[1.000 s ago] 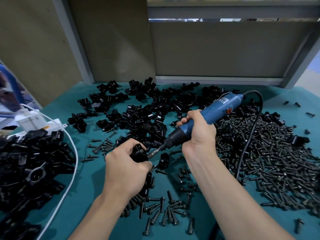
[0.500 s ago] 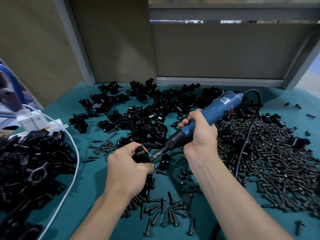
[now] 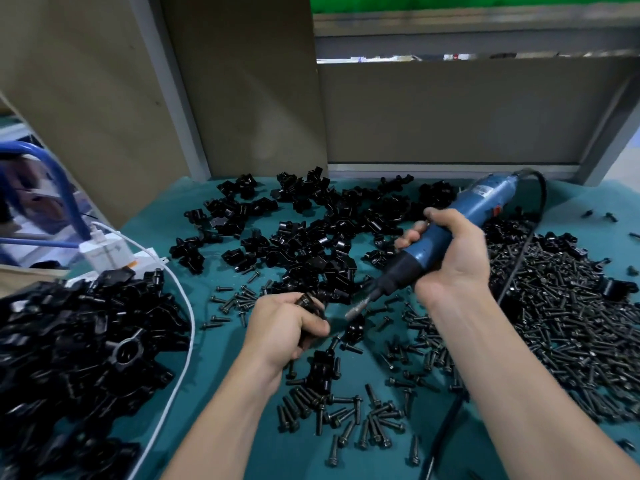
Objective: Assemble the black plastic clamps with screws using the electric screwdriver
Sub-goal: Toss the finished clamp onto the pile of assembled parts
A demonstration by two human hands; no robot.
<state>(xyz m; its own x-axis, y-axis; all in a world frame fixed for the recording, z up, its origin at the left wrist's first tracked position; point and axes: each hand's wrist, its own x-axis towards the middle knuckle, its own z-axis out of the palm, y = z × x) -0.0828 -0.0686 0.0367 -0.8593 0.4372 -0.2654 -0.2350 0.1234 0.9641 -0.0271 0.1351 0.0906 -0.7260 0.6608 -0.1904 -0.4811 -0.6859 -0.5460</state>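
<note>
L hand [image 3: 287,329] grip closed tight round black clamp [image 3: 309,303], just above surface [image 3: 221,355]. R hand [image 3: 453,261] grip wrapped round electric screwdriver [image 3: 460,216]. Bit tip near clamp, not touching. Risks: bit lands off-centre, skids onto L fingers; torque twists clamp out of grip; loose screws [image 3: 571,327] get knocked.

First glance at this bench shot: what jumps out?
The blue electric screwdriver, gripped in the right hand at centre, its bit angled down toward the black clamp the left hand holds. A heap of dark screws fills the right of the teal table; a pile of black clamps crowds the near left.
</note>
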